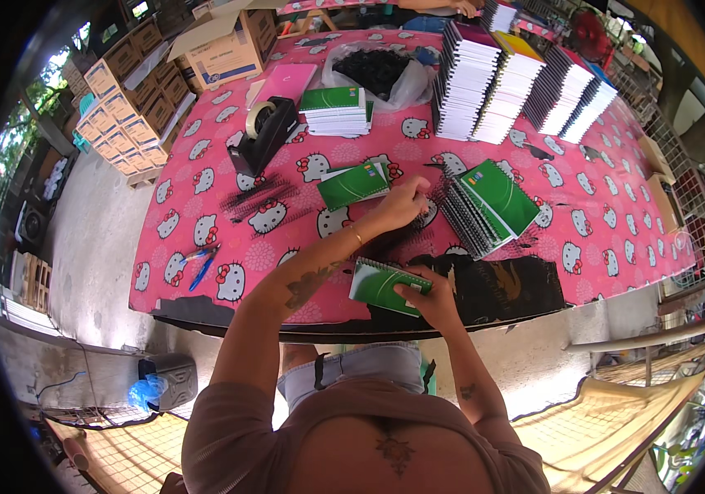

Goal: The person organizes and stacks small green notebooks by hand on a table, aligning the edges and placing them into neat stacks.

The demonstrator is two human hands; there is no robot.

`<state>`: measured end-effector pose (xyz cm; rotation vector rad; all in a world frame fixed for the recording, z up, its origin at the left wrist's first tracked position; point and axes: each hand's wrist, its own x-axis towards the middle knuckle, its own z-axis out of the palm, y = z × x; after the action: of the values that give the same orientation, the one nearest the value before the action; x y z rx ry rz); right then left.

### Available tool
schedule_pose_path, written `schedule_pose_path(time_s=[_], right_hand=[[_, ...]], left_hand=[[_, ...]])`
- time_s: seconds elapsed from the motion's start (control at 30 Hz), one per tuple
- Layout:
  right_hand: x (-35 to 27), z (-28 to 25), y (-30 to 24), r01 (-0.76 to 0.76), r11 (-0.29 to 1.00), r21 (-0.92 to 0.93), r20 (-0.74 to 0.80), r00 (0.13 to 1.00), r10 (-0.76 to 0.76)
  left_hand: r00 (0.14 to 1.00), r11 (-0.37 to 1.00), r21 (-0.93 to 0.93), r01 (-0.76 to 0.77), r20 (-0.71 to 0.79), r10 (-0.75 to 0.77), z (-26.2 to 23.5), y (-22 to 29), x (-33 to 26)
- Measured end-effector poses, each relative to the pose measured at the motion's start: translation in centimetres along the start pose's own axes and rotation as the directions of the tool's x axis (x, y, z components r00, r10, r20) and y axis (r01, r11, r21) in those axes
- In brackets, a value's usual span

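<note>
My right hand (435, 298) grips a small green spiral notebook (387, 286) at the table's near edge, thumb on its cover and coil edge facing away from me. My left hand (404, 204) is just beyond, fingers curled together above a dark heap of what look like black binding coils (394, 239); whatever is in its fingertips is too small to make out. Left of that hand lies a short stack of green notebooks (352, 187). To its right, a larger leaning stack of green notebooks (497, 198) shows its black coils.
On the pink patterned table stand a black tape dispenser (266, 136), more green-covered pads (336, 111), a plastic bag of black coils (373, 72) and tall notebook stacks (468, 82). A blue pen (202, 272) lies left. Cardboard boxes (225, 53) stand at the far left.
</note>
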<state>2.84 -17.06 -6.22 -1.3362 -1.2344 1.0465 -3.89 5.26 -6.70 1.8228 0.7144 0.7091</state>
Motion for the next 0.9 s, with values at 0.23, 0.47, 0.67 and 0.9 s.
schedule_pose_path(time_s=[0.23,0.47,0.67,0.9], right_hand=[[0.0,0.0,0.3,-0.002,1.0,0.011,-0.005,1.0,0.002],[0.0,0.0,0.2,-0.015,1.0,0.005,0.005,1.0,0.015],[0.0,-0.2,0.6,0.0,1.0,0.011,-0.003,1.0,0.0],[-0.2,-0.3,0.2,-0.004,1.0,0.022,-0.017,1.0,0.004]], left_hand=[[0.986,0.967,0.193,-0.163,0.001,0.166,-0.2,0.5,-0.3],[0.996,0.996,0.055,-0.069,0.06,0.066,-0.2,0.0,0.0],[0.999,0.992,-0.117,-0.044,0.002,0.045,0.3,0.0,0.1],[0.945,0.902,0.31,-0.3,0.224,0.237,-0.9,2.0,-1.9]])
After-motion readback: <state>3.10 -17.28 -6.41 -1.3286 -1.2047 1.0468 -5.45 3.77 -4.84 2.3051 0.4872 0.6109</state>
